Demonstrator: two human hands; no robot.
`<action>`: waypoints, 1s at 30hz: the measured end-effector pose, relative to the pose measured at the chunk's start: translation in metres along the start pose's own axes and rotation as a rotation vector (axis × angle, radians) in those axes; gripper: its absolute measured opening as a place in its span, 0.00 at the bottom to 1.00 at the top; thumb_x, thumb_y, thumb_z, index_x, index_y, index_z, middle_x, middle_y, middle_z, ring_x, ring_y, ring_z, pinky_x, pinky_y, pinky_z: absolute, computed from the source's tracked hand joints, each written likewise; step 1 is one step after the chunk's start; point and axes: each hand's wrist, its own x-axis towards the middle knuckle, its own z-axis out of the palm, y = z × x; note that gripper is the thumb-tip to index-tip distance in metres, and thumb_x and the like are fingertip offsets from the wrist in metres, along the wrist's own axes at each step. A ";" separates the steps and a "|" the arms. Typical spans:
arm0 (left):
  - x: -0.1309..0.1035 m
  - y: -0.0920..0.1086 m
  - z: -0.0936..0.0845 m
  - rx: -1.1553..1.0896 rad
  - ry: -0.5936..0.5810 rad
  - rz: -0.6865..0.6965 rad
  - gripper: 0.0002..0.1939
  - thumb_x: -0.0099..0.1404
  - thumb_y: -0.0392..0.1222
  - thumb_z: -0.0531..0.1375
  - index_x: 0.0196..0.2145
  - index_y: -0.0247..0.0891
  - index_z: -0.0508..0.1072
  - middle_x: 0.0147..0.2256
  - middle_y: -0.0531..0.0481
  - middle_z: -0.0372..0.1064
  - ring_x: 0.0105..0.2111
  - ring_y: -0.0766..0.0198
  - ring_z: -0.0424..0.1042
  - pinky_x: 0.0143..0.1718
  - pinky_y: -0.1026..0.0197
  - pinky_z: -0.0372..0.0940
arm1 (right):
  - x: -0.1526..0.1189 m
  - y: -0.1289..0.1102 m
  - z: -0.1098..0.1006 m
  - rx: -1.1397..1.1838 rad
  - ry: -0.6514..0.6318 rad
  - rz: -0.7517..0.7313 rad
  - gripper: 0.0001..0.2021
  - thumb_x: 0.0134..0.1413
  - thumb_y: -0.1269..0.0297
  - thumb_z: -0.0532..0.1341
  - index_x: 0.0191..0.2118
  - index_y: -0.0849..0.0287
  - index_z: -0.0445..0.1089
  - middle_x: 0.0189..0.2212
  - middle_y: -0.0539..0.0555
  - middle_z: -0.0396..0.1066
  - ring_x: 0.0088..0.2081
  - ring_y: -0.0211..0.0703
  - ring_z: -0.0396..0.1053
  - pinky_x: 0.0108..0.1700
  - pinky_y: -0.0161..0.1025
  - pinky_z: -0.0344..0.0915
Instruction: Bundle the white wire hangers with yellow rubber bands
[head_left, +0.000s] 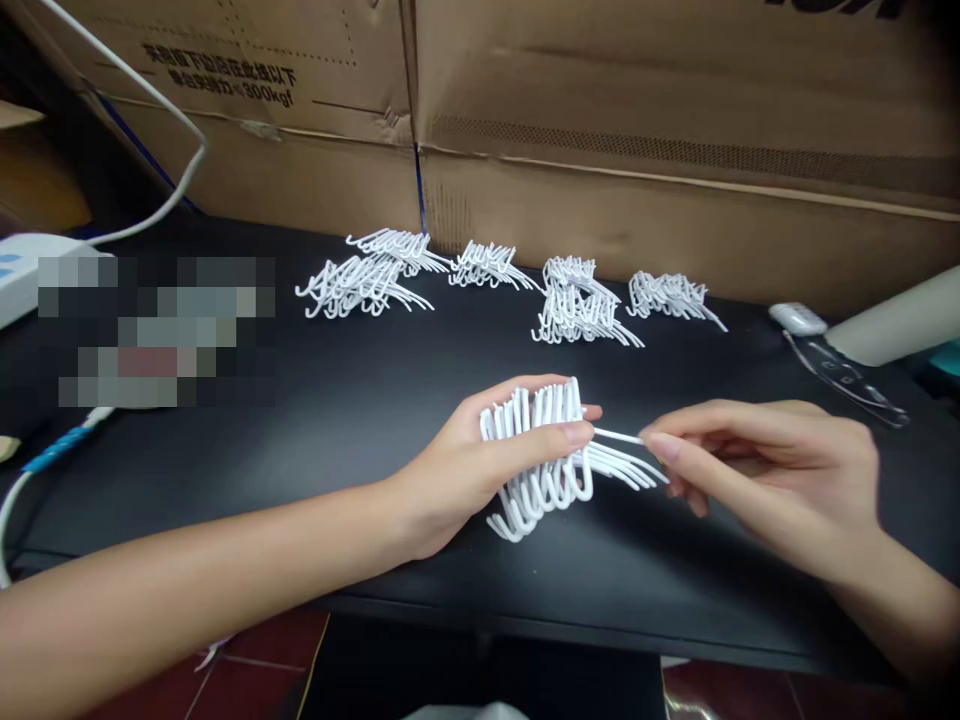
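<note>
A bundle of white wire hooks (540, 480) is clasped in my left hand (457, 470), above the black table. The thumb lies across the hooks, with the curved ends on both sides of it and the straight ends fanning to the right. My right hand (765, 470) pinches the tip of one thin white hook end (619, 436) between thumb and forefinger, just right of the bundle. That piece runs back under my left thumb, where its other end cannot be clearly traced.
Along the back lie piles of similar white hooks (360, 285), (491, 265), (581, 305), (671, 295) on the black table (360, 400). Cardboard boxes (637, 110) stand behind. Eyeglasses (844, 375) and a white case (798, 319) are at right; a white power strip (37, 270) is left.
</note>
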 end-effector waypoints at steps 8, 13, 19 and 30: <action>0.002 0.002 0.000 -0.001 0.023 0.019 0.18 0.56 0.39 0.66 0.44 0.36 0.69 0.48 0.44 0.72 0.32 0.66 0.74 0.35 0.62 0.69 | -0.001 0.005 0.003 -0.151 0.048 -0.238 0.08 0.49 0.76 0.64 0.32 0.54 0.72 0.21 0.47 0.71 0.19 0.34 0.65 0.20 0.33 0.62; 0.002 0.002 0.000 -0.010 0.032 0.032 0.18 0.56 0.39 0.66 0.44 0.37 0.69 0.49 0.43 0.71 0.33 0.64 0.75 0.35 0.61 0.70 | -0.001 0.005 0.003 -0.129 0.045 -0.232 0.08 0.50 0.76 0.63 0.32 0.54 0.72 0.20 0.46 0.70 0.18 0.33 0.64 0.20 0.33 0.62; 0.002 0.000 0.000 0.007 0.032 0.058 0.18 0.55 0.38 0.67 0.44 0.38 0.69 0.48 0.45 0.72 0.35 0.64 0.75 0.39 0.60 0.69 | 0.000 0.007 0.003 -0.107 0.050 -0.240 0.07 0.49 0.77 0.64 0.32 0.57 0.72 0.21 0.47 0.71 0.18 0.31 0.64 0.19 0.30 0.62; 0.002 0.002 0.001 -0.003 0.063 0.029 0.18 0.56 0.41 0.66 0.44 0.38 0.69 0.48 0.45 0.72 0.34 0.65 0.74 0.37 0.60 0.69 | -0.006 0.008 0.007 -0.059 0.035 -0.211 0.09 0.51 0.74 0.64 0.39 0.56 0.73 0.22 0.47 0.73 0.19 0.32 0.67 0.21 0.30 0.66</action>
